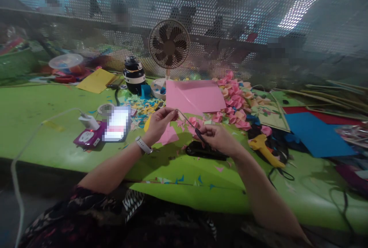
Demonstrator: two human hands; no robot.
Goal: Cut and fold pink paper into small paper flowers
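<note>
My left hand (160,122) is raised above the green table (43,114), its fingers pinched on a small piece of pink paper that I can barely make out. My right hand (217,137) is closed round the handles of a pair of scissors (190,124), whose thin blades point up and left to the left hand's fingertips. A pink cut paper piece (168,136) lies on the table under my left hand. Behind the hands lies a large pink paper sheet (195,96). A black object (198,150) rests under my right hand.
Pink paper flowers (235,104) are heaped at the back right. A yellow glue gun (266,150), blue sheet (316,135), small fan (169,45), black-and-white jar (133,74), phone (116,123), charger with white cable (87,121) and paper scraps (143,106) crowd the table. A perforated screen stands behind.
</note>
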